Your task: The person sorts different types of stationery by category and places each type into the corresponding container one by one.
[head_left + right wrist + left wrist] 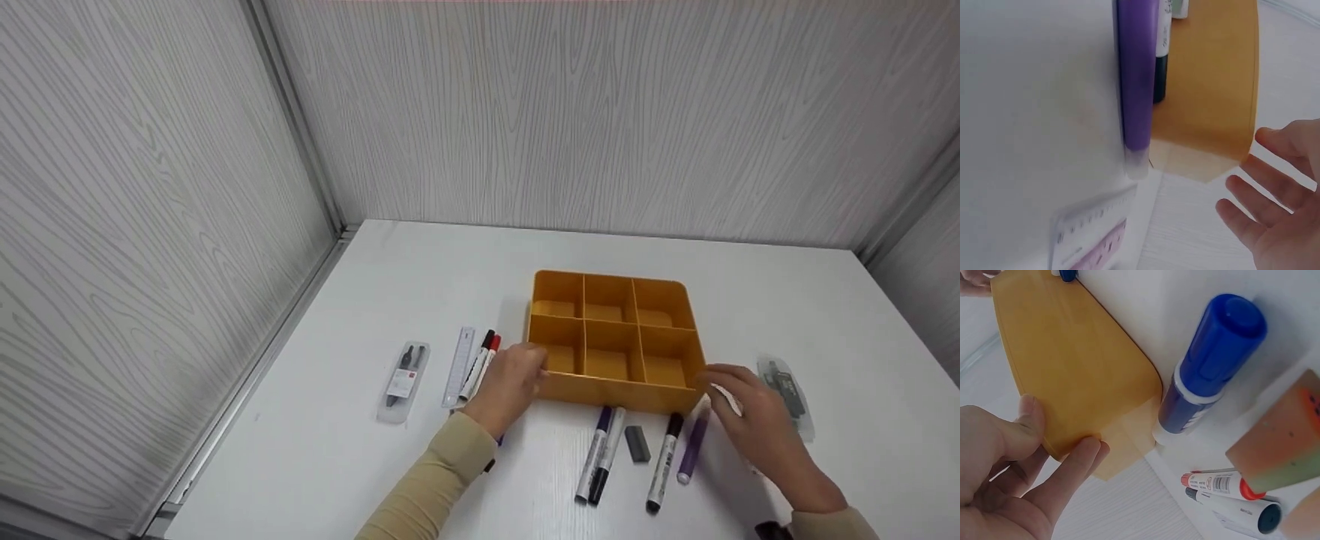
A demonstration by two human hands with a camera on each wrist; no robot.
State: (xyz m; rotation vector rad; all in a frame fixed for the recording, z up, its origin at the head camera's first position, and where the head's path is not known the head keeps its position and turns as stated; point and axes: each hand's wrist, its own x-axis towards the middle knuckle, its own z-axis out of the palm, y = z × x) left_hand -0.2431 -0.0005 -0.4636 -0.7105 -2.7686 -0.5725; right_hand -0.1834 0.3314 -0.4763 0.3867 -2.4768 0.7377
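Observation:
A yellow-orange box [615, 390] with two rows of compartments lies on the white table. My left hand [510, 379] pinches its near left corner, thumb on the front wall and fingers round the side. At the near right corner is my right hand [757, 416], its thumb and index fingertip right at the rim and the other fingers loosely spread. Beside the left corner, a blue-capped marker [1213, 360] shows large in the left wrist view. A purple marker [694, 448] lies just below the right corner.
Before the box lie a grey eraser [637, 444], a black-capped marker [664, 465] and two more markers [600, 457]. Leftward are a ruler [458, 367], red and black markers [480, 367] and a compass pack [405, 375]. A clear pack [786, 394] lies right; walls enclose the table.

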